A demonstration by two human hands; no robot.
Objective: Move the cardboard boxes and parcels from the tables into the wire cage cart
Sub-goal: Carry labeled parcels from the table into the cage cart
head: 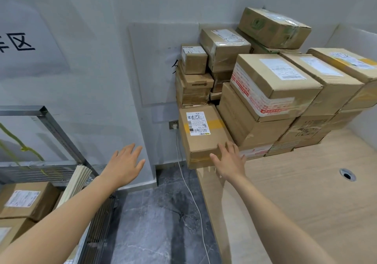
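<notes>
Both hands out in front, nothing gripped. Right hand (230, 161) is flat, fingers straight and spread, resting on the near right corner of the yellow-taped box (204, 137); fingertips lie on the top face, thumb down by the front edge (can't tell if the thumb actually touches). Left hand (124, 164) is likewise loose, fingers splayed, in the air left of the box and apart from it, in front of the wall (91, 80). The box lies flat at the left edge of the table (295, 198), white shipping label up, its left side slightly overhanging the edge above the floor (155, 223). Behind it and to its right, touching it, the box stack (255, 125) fills the table's back corner against the wall: several layers, a red-printed-tape box (271, 84) near the front, a green-printed box (273, 27) on top at the back. Wire cage cart (61, 131) sits lower left, across a strip of floor from the table. Labelled boxes (26, 200) are already inside it, cream corrugated sheets (78, 180) lean at its corner, a green cord (20, 145) hangs across it. White cable (191, 192) runs from a wall socket (173, 124) down to the floor between cart and table. Round grommet hole (347, 175) in the tabletop, right of the right hand.
</notes>
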